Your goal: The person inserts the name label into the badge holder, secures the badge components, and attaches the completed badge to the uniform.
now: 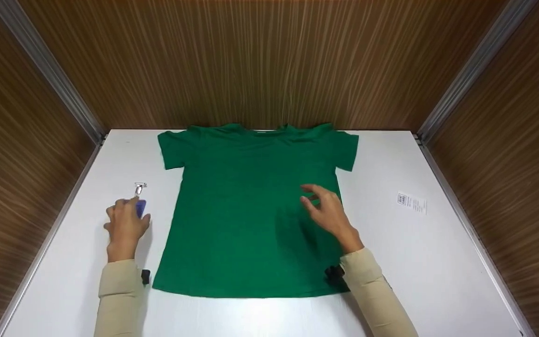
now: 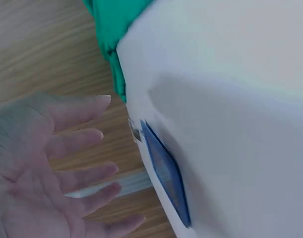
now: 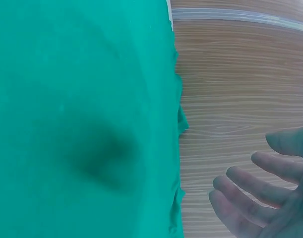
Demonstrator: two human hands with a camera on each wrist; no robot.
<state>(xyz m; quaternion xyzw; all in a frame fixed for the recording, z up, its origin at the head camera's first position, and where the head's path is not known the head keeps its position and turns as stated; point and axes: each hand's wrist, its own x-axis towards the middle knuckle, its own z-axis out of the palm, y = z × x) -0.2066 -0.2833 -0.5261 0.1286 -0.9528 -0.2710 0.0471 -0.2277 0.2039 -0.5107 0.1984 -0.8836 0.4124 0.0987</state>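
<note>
A green T-shirt [image 1: 251,210] lies spread flat on the white table, its collar toward the back wall. Left of it lies a blue badge holder [image 2: 166,173] with a metal clip [image 1: 139,188] at its far end. My left hand [image 1: 127,227] is over the badge holder and hides most of it in the head view. The left wrist view shows that hand's fingers spread, apart from the holder, with nothing in them. Above the right half of the shirt hovers my right hand [image 1: 328,213], its fingers loosely bent and holding nothing.
A white printed card [image 1: 411,203] lies on the table [image 1: 438,271] to the right of the shirt. Wood-grain panels [image 1: 260,61] with metal corner strips enclose the table at the back and both sides. The shirt's collar reaches the table's back edge.
</note>
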